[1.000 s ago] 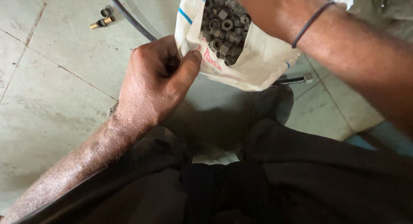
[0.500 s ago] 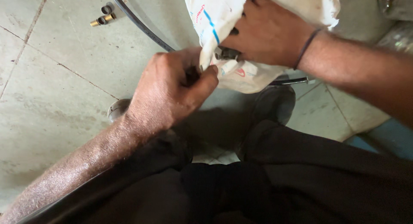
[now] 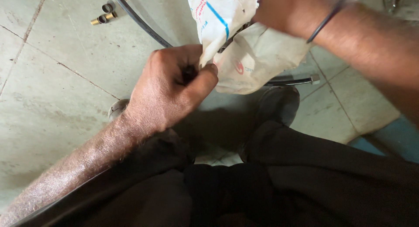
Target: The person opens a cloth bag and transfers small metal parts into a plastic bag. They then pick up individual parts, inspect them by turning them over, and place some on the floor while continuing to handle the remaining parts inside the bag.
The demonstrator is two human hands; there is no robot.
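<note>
A white woven sack (image 3: 257, 57) with blue stripes and a red mark hangs above the tiled floor. My left hand (image 3: 168, 94) pinches the sack's lower left edge between thumb and fingers. My right hand (image 3: 290, 11), with a thin black band on its wrist, grips the sack's upper folds at the top of the view. The sack's mouth is folded over, so its contents are hidden. My dark trousers fill the lower part of the view.
A black hose (image 3: 139, 22) curves across the floor and ends in a metal fitting (image 3: 314, 80) right of the sack. Small brass and dark fittings (image 3: 103, 15) lie at the top left. A dark shoe (image 3: 279, 107) stands below the sack.
The sack was open and showed several small dark metal parts; my right hand has drawn out of it and gathered the top shut. My left hand has kept its hold on the edge.
</note>
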